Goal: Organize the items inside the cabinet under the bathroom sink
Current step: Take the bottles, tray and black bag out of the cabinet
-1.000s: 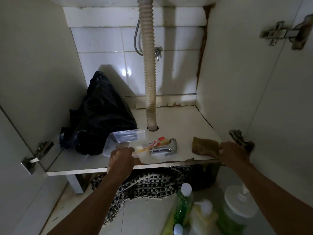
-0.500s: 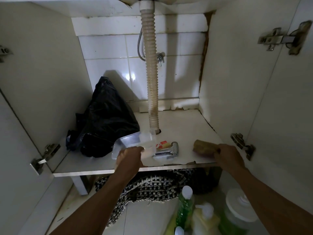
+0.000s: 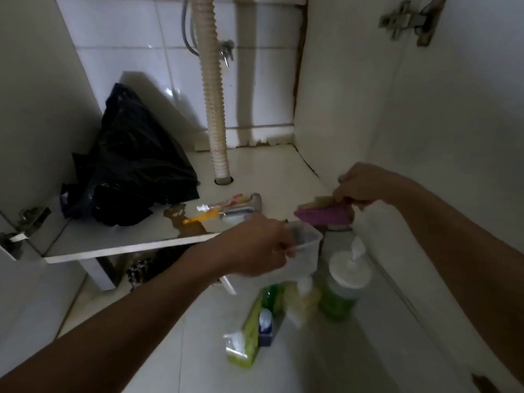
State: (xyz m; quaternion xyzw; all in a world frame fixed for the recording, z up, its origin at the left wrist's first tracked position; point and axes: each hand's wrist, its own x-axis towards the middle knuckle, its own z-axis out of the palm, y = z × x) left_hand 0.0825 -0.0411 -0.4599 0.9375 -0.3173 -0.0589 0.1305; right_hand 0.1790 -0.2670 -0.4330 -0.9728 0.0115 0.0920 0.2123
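Observation:
My left hand [image 3: 256, 248] grips the rim of a clear plastic container [image 3: 304, 245], held in the air in front of the cabinet shelf [image 3: 119, 242]. My right hand [image 3: 358, 184] pinches a sponge [image 3: 323, 214] with a purple face and yellow edge, lifted just above the container's far side. On the shelf lie a yellow toothbrush [image 3: 202, 217], a toothpaste tube [image 3: 235, 199] and a chrome tap fitting [image 3: 243, 209]. A black plastic bag [image 3: 133, 163] is heaped at the shelf's left.
A ribbed drain hose [image 3: 212, 95] drops through the shelf at mid-back. Brown stain [image 3: 184, 222] marks the shelf front. On the floor below stand a green wipes canister [image 3: 341, 290], pump bottles [image 3: 302, 300] and a green packet [image 3: 246, 344]. Door hinges sit at both sides.
My left hand has lifted the clear container off the shelf and carried it right and toward me. My right hand has picked the sponge up from the shelf.

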